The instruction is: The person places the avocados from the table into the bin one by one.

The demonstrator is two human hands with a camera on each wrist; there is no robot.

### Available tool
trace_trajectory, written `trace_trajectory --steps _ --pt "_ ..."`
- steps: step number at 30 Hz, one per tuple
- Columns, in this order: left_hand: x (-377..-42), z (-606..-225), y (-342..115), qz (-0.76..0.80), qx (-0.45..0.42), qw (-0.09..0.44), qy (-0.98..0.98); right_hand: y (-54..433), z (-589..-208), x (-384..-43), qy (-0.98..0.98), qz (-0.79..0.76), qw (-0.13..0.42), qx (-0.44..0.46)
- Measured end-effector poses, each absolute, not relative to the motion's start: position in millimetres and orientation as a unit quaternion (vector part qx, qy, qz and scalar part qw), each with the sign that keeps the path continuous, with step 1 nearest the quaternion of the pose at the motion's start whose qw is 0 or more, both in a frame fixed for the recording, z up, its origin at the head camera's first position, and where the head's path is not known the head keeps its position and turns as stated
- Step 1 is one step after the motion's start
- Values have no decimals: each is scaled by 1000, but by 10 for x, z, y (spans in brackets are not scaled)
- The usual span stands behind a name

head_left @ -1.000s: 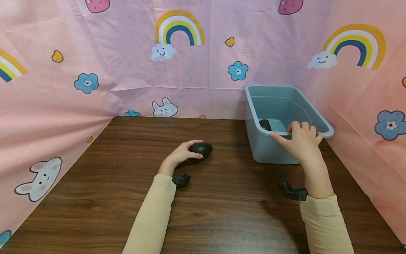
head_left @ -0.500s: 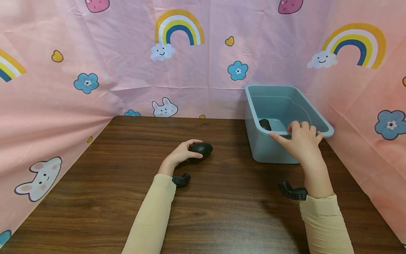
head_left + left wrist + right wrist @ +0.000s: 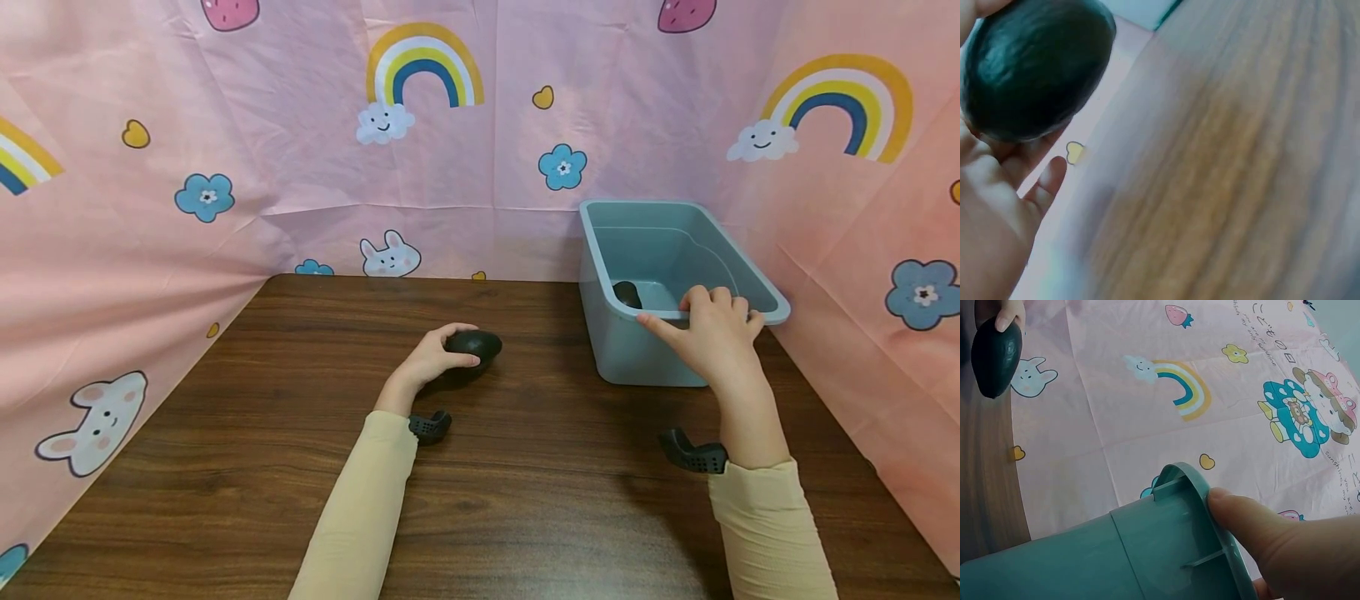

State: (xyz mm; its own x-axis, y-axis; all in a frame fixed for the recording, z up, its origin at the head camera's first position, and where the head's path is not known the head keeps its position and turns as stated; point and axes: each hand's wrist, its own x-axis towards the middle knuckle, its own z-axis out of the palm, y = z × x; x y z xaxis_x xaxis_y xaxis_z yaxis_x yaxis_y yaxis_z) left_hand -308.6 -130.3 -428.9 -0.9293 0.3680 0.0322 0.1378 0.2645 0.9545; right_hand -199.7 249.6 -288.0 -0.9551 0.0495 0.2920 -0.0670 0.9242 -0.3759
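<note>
My left hand (image 3: 429, 358) grips a dark green avocado (image 3: 478, 346) near the middle of the table, thumb on the near side and fingers on the far side. A shadow shows below the fruit, which seems just off the wood. In the left wrist view the avocado (image 3: 1038, 69) looks glossy and slightly bumpy. My right hand (image 3: 712, 337) holds the near rim of a blue-grey plastic bin (image 3: 652, 350), its thumb outside and fingers hooked over the edge. Inside the bin, by its left wall, lies another dark object (image 3: 626, 294), partly hidden by the rim; it looks like a second avocado.
The bin stands at the back right of a dark wood table (image 3: 525, 483). A pink patterned cloth (image 3: 315, 142) hangs behind the table and along both sides. Each wrist wears a black camera mount (image 3: 693, 454).
My left hand and the avocado have risen slightly since the earlier frames, with a shadow now visible under them. My right hand and the bin have stayed where they were.
</note>
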Motion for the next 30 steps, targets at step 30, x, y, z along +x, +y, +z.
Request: trace_trajectory --steps 30 --pt "-3072 -4135 -1254 550 163 21 819 2496 -2878 -2003 -970 196 144 3"
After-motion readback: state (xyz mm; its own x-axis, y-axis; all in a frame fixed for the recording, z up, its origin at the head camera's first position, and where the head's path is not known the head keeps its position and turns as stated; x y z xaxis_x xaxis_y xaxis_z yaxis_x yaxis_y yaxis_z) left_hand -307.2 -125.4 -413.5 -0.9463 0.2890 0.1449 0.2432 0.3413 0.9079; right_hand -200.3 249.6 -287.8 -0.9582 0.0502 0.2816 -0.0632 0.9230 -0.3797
